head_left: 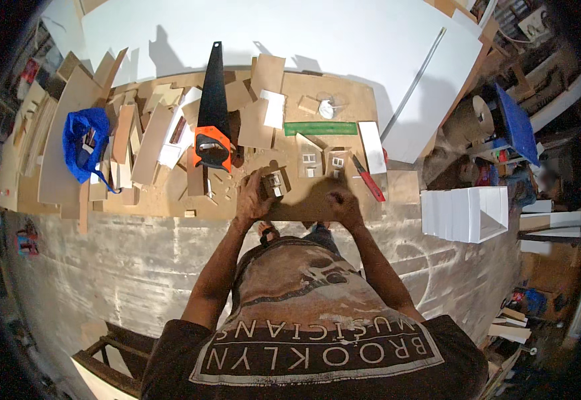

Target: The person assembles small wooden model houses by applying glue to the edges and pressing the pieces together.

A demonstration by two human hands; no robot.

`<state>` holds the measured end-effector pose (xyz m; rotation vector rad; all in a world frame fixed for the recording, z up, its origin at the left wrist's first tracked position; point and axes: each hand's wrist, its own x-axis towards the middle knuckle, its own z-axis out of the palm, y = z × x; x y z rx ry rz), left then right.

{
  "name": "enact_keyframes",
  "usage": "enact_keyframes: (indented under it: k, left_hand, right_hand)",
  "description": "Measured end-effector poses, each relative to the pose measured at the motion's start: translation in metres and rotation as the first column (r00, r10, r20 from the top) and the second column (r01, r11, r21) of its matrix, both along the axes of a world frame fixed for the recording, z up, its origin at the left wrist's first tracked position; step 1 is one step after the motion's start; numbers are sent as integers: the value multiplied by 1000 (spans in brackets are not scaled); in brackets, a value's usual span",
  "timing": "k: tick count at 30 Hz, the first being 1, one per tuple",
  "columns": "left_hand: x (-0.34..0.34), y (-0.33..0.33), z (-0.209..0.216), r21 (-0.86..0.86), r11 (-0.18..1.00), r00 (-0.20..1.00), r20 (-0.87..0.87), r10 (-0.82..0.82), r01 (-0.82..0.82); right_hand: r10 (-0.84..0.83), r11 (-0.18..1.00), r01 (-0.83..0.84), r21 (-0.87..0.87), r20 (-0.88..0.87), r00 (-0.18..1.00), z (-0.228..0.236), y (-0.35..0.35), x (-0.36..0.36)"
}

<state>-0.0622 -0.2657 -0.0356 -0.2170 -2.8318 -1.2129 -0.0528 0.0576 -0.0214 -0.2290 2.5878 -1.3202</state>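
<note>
My left hand [253, 199] rests at the table's near edge, its fingers closed on the side of a small brown house-shaped piece [275, 185] with a white window. To its right my right hand [344, 208] hovers with curled fingers; whatever they may hold is too small to make out. Beyond my hands stand two more little house-shaped pieces, a taller one [309, 161] and a shorter one [336, 162], both with white window frames. A red-handled utility knife [372, 185] lies right of them, and a green strip [320, 129] lies behind.
A handsaw [214, 113] with an orange handle lies left of centre among board offcuts [157, 143]. A blue bag [85, 143] sits farther left. A clear round dish [330, 107] stands at the back. White boxes [460, 213] are at right, beyond the table [230, 210].
</note>
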Motion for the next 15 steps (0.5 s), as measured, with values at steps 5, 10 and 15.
enact_keyframes:
  k: [5, 10, 15]
  left_hand:
    - [-4, -10, -5, -105, 993, 998, 32, -56, 59]
    - [-8, 7, 22, -277, 959, 983, 185, -8, 60]
    - [-13, 22, 18, -224, 974, 997, 77, -17, 34]
  right_hand:
    - [-101, 986, 93, -140, -52, 993, 54, 12, -72]
    - [-185, 982, 187, -14, -251, 950, 36, 33, -157]
    - [-21, 945, 187, 270, -521, 853, 34, 36, -244]
